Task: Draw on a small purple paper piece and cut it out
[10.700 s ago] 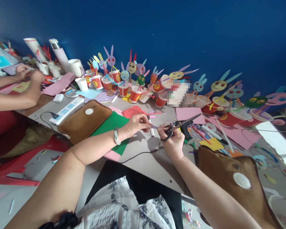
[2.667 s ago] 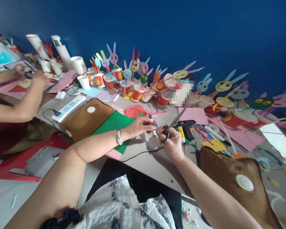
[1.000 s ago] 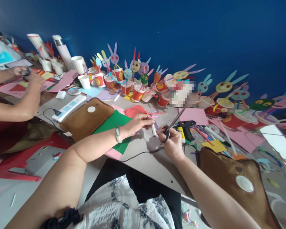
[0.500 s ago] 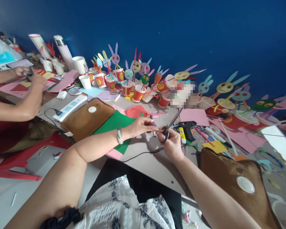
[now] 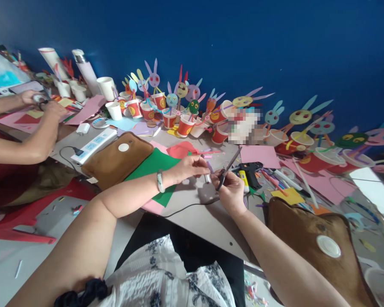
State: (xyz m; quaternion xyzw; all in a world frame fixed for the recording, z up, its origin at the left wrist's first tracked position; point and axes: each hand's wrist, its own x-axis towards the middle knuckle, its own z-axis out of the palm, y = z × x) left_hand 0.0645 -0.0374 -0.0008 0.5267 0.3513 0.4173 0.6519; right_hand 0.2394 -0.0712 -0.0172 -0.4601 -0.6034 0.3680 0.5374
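Note:
My left hand (image 5: 192,167), with a bangle at the wrist, pinches a small purple piece of paper (image 5: 209,167) at its fingertips. A small whitish bit shows just below those fingers; what it is I cannot make out. Scissors (image 5: 233,159) are gripped in my right hand (image 5: 232,192), blades pointing up and away from me. A small gap separates the two hands above the table. Green paper (image 5: 153,169) lies under and left of my left wrist, and a red paper shape (image 5: 181,150) is just beyond it.
Paper cups with rabbit-headed paper figures (image 5: 172,102) line the blue wall. A black glue gun (image 5: 252,174) lies right of my hand. Brown cushion-like pouches (image 5: 121,160) flank me, with a power strip (image 5: 96,146) at left. A co-worker's hands (image 5: 53,110) hold a dark tool there.
My hands have drawn slightly apart, and the scissors have tilted a little. The whitish bit below my left fingers shows more clearly. The co-worker's hands have shifted slightly.

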